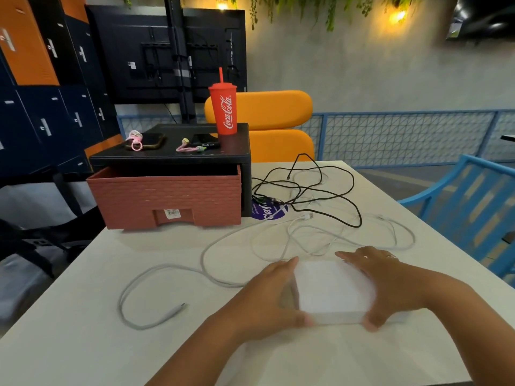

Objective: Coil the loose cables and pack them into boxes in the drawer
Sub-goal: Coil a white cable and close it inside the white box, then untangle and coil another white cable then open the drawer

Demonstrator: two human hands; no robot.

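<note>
On worktop (92,349), left hand (267,295) and right hand (390,282) clasp the box (331,291) by its sides, grip snug, probably to open it; cables (306,236) loose beyond.

Warm lamps (399,15) glowing up top, desk (83,316) evenly lit, white box (331,291) blur-smeared, edges bowing outward.
</note>
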